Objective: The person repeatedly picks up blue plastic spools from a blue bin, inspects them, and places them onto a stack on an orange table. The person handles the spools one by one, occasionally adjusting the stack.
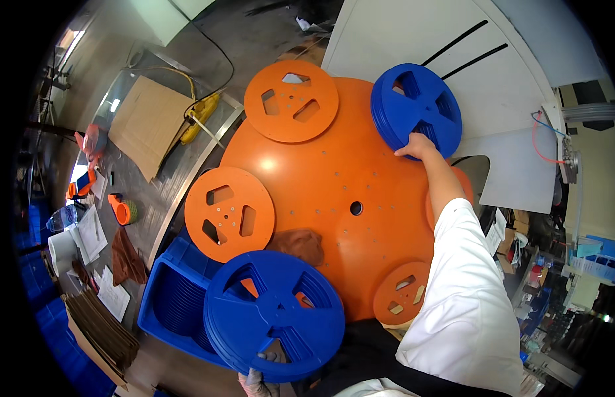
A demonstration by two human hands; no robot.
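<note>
A stack of blue plastic reels (254,327) is tilted in front of me, above the near left part of the large round orange table (301,178). At its lower edge my left hand (260,378), in a pale glove, grips the rim, with fingers by a window of the top reel. My right hand (418,147) reaches far to the right and closes on the near edge of a second stack of blue reels (403,109). That stack rests on an orange disc spot at the far right of the table. The right fingertips are partly hidden in a window.
Orange slotted discs (281,129) ring the table, including a left disc (200,221) and a near right disc (385,291). A brown cloth (297,246) lies on it. At left stand a blue bin (155,311) of reels and a metal bench (138,208) with cardboard (145,119).
</note>
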